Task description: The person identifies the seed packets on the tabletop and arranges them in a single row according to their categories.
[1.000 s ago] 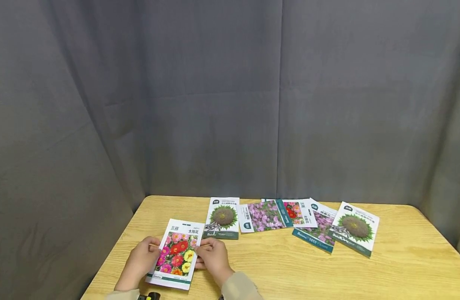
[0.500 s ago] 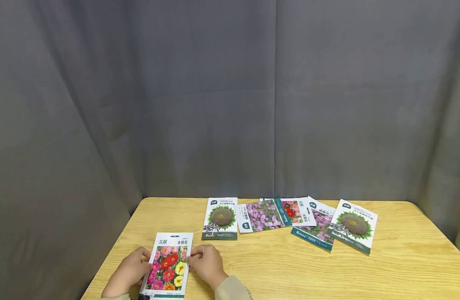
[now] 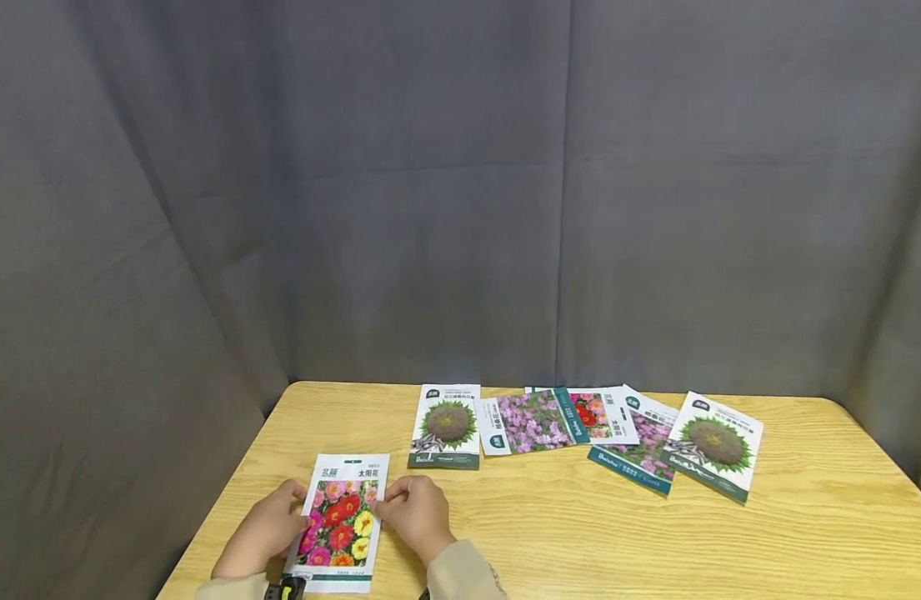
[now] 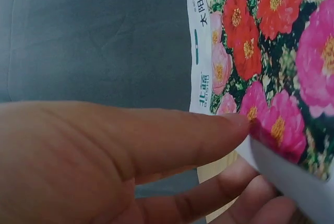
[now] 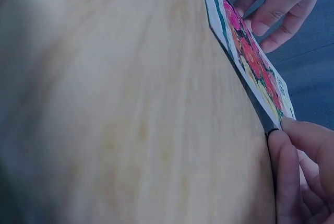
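A white seed packet (image 3: pixel 338 525) printed with red, pink and yellow flowers lies at the near left, low over the table, top edge facing away from me. My left hand (image 3: pixel 268 527) pinches its left edge, with the thumb (image 4: pixel 209 135) on the printed face and fingers underneath. On the opposite edge, my right hand (image 3: pixel 417 515) pinches the packet between thumb and fingers, as the right wrist view also shows. A dark shadow runs under the packet's edge there; whether it touches the table cannot be told.
Along the back of the wooden table (image 3: pixel 543 533) lie more packets: a sunflower packet (image 3: pixel 447 425), a purple-flower packet (image 3: pixel 535 421) overlapping a red-flower packet (image 3: pixel 598 417), another purple-flower packet (image 3: pixel 643 442) and a second sunflower packet (image 3: pixel 713 446). Grey curtain (image 3: pixel 430 208) hangs behind.
Both hands have brought the flower packet toward me and slightly left, and it now lies straighter and lower. Over the last half second it has hardly moved. The back packets stay put.
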A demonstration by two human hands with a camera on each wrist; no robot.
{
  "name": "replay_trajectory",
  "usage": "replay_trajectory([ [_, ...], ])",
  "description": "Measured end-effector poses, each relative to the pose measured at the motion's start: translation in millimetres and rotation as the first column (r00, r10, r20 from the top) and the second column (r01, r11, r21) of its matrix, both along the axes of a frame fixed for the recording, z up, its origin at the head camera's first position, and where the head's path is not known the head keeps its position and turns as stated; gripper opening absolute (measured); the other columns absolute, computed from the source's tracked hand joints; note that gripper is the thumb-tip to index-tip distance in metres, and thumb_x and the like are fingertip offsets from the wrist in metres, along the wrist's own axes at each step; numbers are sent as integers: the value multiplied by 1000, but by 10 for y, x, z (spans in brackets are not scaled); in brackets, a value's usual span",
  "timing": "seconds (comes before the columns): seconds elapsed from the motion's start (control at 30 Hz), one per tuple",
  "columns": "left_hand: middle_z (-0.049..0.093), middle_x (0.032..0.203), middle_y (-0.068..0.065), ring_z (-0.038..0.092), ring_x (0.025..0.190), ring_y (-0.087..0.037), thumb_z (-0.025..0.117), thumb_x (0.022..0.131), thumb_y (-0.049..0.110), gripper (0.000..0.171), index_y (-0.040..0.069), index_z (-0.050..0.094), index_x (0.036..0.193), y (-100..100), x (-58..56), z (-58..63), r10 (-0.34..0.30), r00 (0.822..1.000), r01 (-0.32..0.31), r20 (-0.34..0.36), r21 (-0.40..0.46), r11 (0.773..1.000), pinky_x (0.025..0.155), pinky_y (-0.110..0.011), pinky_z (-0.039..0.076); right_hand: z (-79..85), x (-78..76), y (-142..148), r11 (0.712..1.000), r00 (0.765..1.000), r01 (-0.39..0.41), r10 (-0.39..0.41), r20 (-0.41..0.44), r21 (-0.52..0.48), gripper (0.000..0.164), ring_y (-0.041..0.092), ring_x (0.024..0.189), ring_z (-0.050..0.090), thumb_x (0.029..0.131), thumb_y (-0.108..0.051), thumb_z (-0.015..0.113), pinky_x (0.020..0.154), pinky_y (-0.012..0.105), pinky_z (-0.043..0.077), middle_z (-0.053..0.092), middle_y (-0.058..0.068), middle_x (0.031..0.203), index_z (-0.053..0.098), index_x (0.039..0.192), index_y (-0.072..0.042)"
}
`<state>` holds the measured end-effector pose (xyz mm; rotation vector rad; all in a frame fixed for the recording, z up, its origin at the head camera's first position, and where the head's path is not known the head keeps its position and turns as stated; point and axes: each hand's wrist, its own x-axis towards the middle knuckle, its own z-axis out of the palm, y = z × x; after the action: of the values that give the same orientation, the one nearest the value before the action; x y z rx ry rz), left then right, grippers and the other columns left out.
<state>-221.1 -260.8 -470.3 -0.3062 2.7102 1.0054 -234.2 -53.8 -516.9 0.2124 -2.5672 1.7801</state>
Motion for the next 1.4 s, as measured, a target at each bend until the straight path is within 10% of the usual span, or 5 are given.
replay_trajectory([
  [0.57, 65, 107, -31, 63, 90, -33, 72, 88, 4, 37, -13, 54, 116, 83, -8, 56, -69, 995, 54, -66, -201, 978, 79, -53, 52, 29, -26, -15, 996, 999, 47, -47, 9, 75, 27, 7, 52, 52, 73, -18, 92, 51, 27, 43, 59, -9, 59, 65, 74, -14],
  [1.4, 63, 110, -32, 62, 95, -37, 73, 88, 7, 40, -12, 56, 119, 71, 32, 9, -35, 999, 25, -36, -231, 973, 84, -55, 51, -12, -1, -5, 998, 1000, 4, -4, 7, 64, 28, 6, 51, 52, 75, -20, 91, 50, 25, 43, 59, -9, 59, 63, 74, -13],
])
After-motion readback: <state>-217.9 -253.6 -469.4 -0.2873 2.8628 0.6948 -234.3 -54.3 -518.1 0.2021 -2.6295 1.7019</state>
